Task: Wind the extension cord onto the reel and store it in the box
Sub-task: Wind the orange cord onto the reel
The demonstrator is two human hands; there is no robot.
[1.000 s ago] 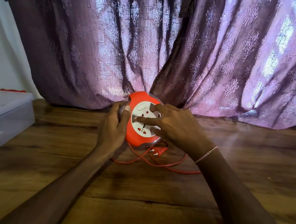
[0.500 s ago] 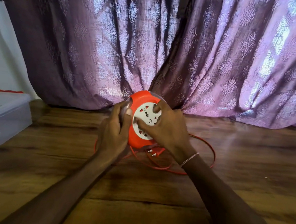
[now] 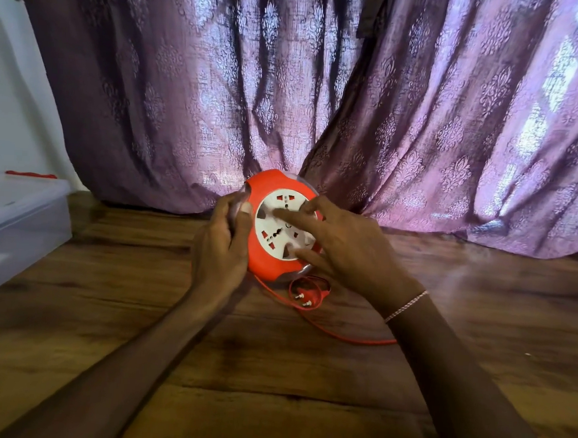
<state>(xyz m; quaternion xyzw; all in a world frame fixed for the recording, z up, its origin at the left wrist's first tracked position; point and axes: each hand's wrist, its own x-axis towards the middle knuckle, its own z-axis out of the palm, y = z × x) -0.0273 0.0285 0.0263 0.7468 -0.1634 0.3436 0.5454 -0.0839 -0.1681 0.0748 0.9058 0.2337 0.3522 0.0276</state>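
We note a purple patterned curtain [image 3: 425, 108] hanging across the back, its hem reaching the wood-plank floor [image 3: 267, 405]. Light glows through the fabric at right. A white wall [image 3: 12, 97] stands far left.

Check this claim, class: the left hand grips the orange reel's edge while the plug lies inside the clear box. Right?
No. The head view shows the plug on the wooden floor by the reel; the left hand does grip its edge.

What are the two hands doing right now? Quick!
Left hand: closed, fingers curled round the edge of the orange reel.
Right hand: open, straight fingers pressing on the reel's white socket face.
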